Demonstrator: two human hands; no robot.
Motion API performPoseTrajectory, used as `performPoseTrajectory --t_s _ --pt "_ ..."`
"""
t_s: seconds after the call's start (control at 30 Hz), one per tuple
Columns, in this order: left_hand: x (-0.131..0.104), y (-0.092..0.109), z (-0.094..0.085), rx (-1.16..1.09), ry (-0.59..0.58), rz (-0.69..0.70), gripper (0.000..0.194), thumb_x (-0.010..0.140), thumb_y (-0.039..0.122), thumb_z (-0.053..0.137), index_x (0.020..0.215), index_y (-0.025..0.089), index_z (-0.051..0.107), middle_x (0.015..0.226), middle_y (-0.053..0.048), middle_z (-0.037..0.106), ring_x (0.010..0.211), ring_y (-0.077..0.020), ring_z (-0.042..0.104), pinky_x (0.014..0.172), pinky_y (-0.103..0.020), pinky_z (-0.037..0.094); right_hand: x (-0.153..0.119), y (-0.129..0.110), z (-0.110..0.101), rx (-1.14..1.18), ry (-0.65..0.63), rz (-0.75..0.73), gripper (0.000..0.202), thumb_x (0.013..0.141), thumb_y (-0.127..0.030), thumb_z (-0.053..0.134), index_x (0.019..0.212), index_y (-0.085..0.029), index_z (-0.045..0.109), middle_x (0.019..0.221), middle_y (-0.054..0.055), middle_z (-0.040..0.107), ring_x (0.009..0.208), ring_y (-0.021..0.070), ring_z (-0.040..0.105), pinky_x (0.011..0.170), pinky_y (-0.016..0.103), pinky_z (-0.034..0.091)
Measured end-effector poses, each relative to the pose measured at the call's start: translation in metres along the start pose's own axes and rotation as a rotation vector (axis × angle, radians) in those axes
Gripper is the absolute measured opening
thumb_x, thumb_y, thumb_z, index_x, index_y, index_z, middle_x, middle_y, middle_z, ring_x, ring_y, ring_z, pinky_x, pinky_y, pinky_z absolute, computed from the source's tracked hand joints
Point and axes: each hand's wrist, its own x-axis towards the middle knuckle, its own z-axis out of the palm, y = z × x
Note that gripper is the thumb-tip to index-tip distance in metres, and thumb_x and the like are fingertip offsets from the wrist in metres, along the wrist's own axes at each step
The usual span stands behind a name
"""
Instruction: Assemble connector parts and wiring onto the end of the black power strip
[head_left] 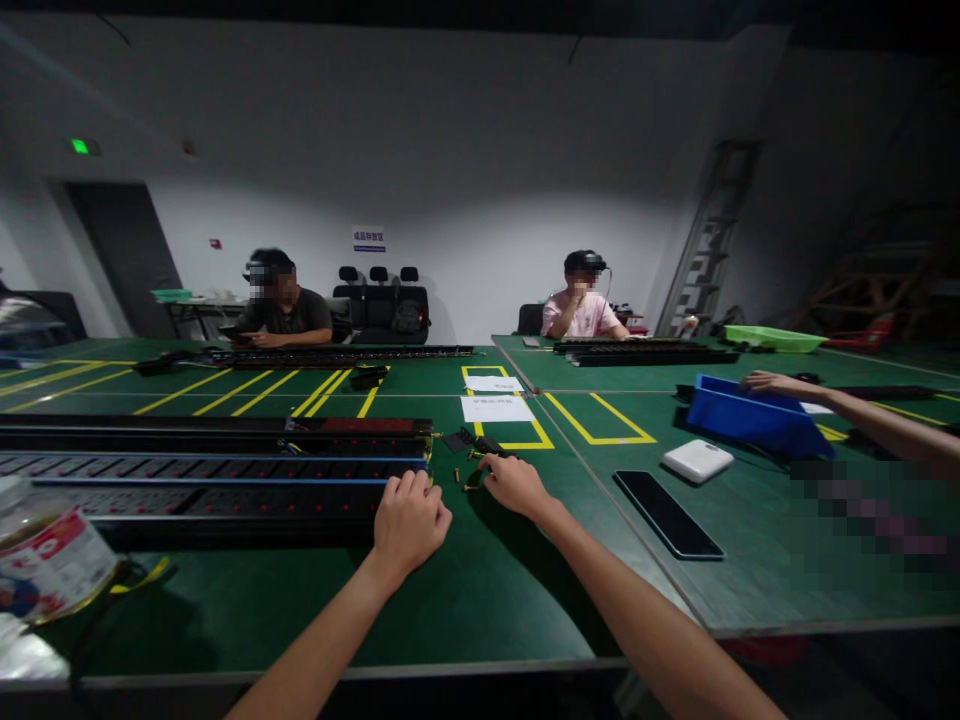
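Long black strips point(225, 500) with red dots and a blue edge lie side by side on the green table, reaching in from the left. At their right end, my left hand point(411, 515) rests with curled fingers against the nearest strip's end. My right hand point(514, 485) is on the table to the right, its thumb and fingers bent together near a small brass-coloured piece point(471, 488). What its fingertips hold is too small to make out. Another small brass piece point(457, 475) stands close by. Small black parts point(459, 440) lie just beyond.
A jar with a red-and-white label point(56, 560) stands at the left. To the right are a phone point(667, 513), a white box-shaped device point(697, 460) and a blue bin point(739, 415) with another person's hand point(772, 384) at it. Paper sheets point(495, 408) lie ahead. Two people sit across.
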Motion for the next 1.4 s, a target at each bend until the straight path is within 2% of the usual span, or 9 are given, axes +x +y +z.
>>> performPoseTrajectory --t_s 0.23,0.5,0.7,0.9,1.03,1.27,1.4 --pt "0.001 0.0 -0.001 -0.001 -0.013 0.0 0.017 0.087 0.023 0.053 0.08 0.018 0.068 0.087 -0.009 0.061 0.087 -0.0247 0.053 0.077 -0.04 0.037 -0.001 -0.002 -0.009 -0.028 0.007 0.04 0.032 0.095 -0.022 0.041 0.101 -0.021 0.073 0.101 0.013 0.074 0.092 0.0274 0.071 0.077 0.033 0.046" --pt "0.001 0.0 -0.001 -0.012 -0.008 0.005 0.018 0.087 0.023 0.053 0.08 0.018 0.068 0.086 -0.009 0.061 0.086 -0.0243 0.052 0.076 -0.04 0.037 -0.001 0.001 -0.007 0.006 -0.002 0.011 0.034 0.094 -0.021 0.042 0.102 -0.023 0.075 0.101 0.012 0.074 0.092 0.0264 0.07 0.08 0.033 0.047" --pt "0.001 0.0 0.0 -0.02 -0.003 0.001 0.016 0.087 0.022 0.054 0.079 0.018 0.068 0.086 -0.01 0.061 0.088 -0.0254 0.052 0.077 -0.041 0.037 -0.003 -0.002 -0.002 0.049 -0.021 -0.127 0.044 0.088 -0.018 0.047 0.125 -0.032 0.067 0.112 0.005 0.074 0.102 0.0245 0.069 0.085 0.033 0.047" --pt "0.001 0.0 0.0 -0.024 -0.002 -0.004 0.016 0.086 0.022 0.055 0.078 0.018 0.068 0.086 -0.01 0.061 0.088 -0.0254 0.052 0.077 -0.041 0.036 -0.005 -0.002 -0.007 0.034 -0.051 -0.119 0.036 0.088 -0.02 0.048 0.109 -0.031 0.075 0.107 0.005 0.075 0.1 0.0245 0.069 0.084 0.032 0.047" --pt "0.001 0.0 -0.001 -0.017 -0.007 0.0 0.016 0.086 0.023 0.055 0.079 0.018 0.068 0.087 -0.01 0.061 0.087 -0.0254 0.052 0.077 -0.041 0.037 -0.004 0.0 -0.011 -0.004 -0.035 -0.058 0.033 0.09 -0.02 0.046 0.103 -0.027 0.076 0.102 0.008 0.075 0.095 0.0246 0.07 0.082 0.032 0.047" --pt "0.001 0.0 0.0 -0.007 -0.011 0.003 0.016 0.086 0.022 0.054 0.079 0.018 0.068 0.087 -0.009 0.062 0.088 -0.0256 0.053 0.078 -0.041 0.037 -0.004 -0.001 -0.01 0.024 0.003 -0.073 0.035 0.089 -0.02 0.047 0.116 -0.027 0.069 0.106 0.007 0.074 0.096 0.025 0.069 0.081 0.032 0.046" --pt "0.001 0.0 -0.001 -0.016 -0.001 0.009 0.017 0.087 0.022 0.054 0.078 0.018 0.068 0.086 -0.01 0.061 0.088 -0.0255 0.053 0.077 -0.041 0.037 -0.005 -0.002 -0.008 0.013 -0.038 -0.089 0.033 0.089 -0.02 0.047 0.111 -0.027 0.071 0.106 0.007 0.074 0.097 0.0244 0.069 0.082 0.032 0.046"
